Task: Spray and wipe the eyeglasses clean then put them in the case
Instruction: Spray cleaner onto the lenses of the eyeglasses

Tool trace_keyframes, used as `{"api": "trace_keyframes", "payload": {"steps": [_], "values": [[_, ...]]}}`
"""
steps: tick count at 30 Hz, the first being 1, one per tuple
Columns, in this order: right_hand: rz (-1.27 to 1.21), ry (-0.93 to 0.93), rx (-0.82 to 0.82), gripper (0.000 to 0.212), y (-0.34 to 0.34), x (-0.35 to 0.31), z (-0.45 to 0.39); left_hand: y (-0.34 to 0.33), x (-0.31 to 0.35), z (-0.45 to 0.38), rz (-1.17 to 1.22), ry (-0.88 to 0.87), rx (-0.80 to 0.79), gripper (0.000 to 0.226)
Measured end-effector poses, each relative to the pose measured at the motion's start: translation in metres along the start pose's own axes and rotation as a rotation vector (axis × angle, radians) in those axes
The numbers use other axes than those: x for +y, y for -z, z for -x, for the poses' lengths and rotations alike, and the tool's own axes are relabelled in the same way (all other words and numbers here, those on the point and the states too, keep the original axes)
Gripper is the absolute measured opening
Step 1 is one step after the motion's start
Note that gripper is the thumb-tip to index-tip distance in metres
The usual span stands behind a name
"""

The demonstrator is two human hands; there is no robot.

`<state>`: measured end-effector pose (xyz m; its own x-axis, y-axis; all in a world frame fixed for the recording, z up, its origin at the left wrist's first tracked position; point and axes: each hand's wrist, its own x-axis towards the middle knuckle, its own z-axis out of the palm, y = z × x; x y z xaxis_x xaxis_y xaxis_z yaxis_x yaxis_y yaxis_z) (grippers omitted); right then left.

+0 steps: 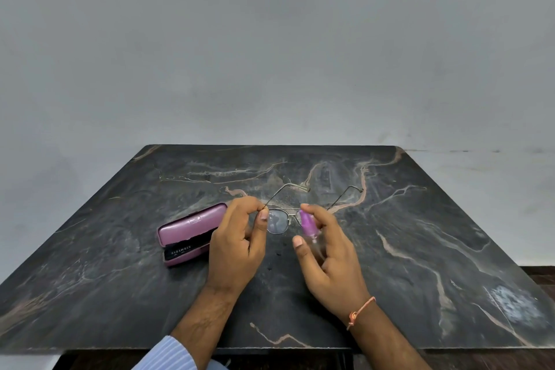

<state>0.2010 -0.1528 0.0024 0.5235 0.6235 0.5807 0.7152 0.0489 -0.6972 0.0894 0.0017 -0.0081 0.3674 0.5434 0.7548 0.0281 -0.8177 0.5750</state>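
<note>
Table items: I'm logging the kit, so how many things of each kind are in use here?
Eyeglasses: 1
Spray bottle, purple: 1
Case, pink, open: 1
Total: 3

Striped blue sleeve; orange, perhaps thread, wristband.

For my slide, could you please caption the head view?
Left hand holds eyeglasses; right hand aims purple spray bottle.

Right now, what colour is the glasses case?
Pink, the case, seen in the head view.
</note>
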Motion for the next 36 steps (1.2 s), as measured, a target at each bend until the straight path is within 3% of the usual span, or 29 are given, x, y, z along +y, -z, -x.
{"api": "trace_keyframes", "payload": {"steps": [16, 26, 36], "values": [[0.103, 0.070, 0.022, 0.045, -0.017, -0.009, 0.002, 0.000, -0.001, 0.001, -0.035, -0.043, -0.008, 0.002], [0.183, -0.058, 0.152, 0.052, 0.025, 0.013, -0.003, -0.001, -0.002, 0.000, -0.018, -0.045, 0.011, 0.003], [0.209, -0.120, 0.101, 0.047, 0.016, 0.013, -0.004, 0.001, 0.002, -0.001, 0.001, -0.024, 0.026, 0.007]]}}
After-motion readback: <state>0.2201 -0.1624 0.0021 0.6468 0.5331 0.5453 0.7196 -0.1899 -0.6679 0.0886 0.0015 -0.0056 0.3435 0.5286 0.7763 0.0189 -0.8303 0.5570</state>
